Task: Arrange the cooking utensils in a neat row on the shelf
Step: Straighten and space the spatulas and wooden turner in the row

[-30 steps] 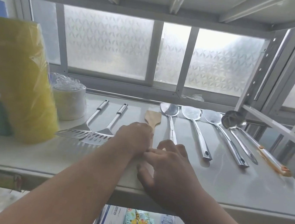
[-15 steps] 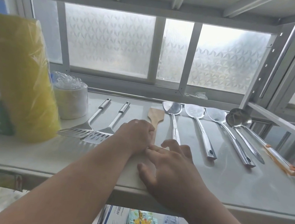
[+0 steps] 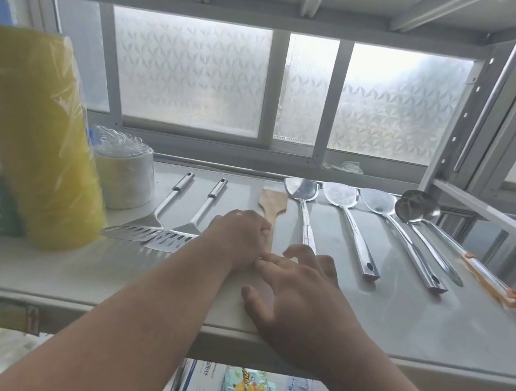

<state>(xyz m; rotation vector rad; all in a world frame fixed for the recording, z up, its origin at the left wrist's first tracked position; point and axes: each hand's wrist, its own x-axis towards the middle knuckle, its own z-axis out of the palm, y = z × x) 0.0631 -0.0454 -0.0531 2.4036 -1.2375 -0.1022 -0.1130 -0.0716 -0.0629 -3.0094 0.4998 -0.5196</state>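
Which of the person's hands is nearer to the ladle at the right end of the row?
The right hand. It lies spread on the shelf, several utensils left of the ladle. The left hand is farther left, at the wooden spatula handle.

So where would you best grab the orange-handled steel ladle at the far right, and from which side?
Take the orange-handled steel ladle by its long straight handle near the orange end, coming from the shelf's front edge with the right hand. That end points toward the person; the bowl lies at the back.

Home kitchen storage, metal shelf (image 3: 363, 329), cooking utensils (image 3: 355, 235), frosted window (image 3: 187, 71)
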